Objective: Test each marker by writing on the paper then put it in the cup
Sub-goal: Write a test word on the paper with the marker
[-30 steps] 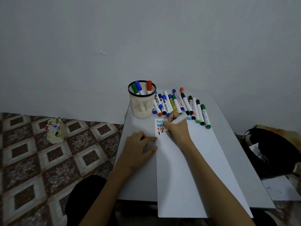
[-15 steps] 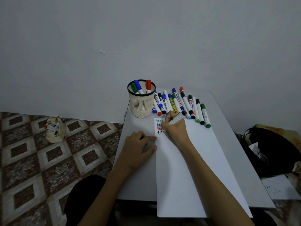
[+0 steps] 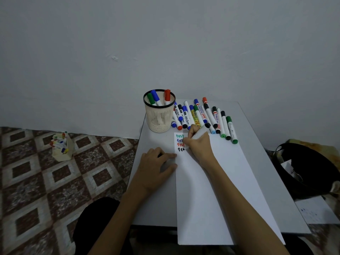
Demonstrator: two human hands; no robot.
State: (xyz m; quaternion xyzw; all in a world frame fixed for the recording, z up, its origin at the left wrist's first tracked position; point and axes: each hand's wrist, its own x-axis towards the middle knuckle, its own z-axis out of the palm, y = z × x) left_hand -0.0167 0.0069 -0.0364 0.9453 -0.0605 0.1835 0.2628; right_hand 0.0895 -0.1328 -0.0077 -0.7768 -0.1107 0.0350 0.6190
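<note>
Marker (image 3: 201, 133) in use: white barrel, pinched between the thumb and curled fingers of your right hand (image 3: 197, 144), angled down onto the paper (image 3: 211, 190) at its top left corner. The tip is hidden by the hand. The fourth line, in black, reads "te", under a green, a blue and a red line. Judged step: mid-test on the black marker, word unfinished.

Left hand (image 3: 156, 166), at 8 o'clock from the writing hand, rests on the table (image 3: 152, 208). Its fingers are loosely curled, tips touching the paper's left edge. A dark spot shows under them; cannot tell if it is a cap.

Cup (image 3: 159, 115) stands near, at 11 o'clock from the writing hand, upright, holding green, blue and red markers. Row of markers (image 3: 206, 118) lies at 12 to 1 o'clock, just beyond the paper.

Next, by my judgement: finish the word, lift, cap if needed, carry to 11 o'clock and drop it in without nudging the cup.
</note>
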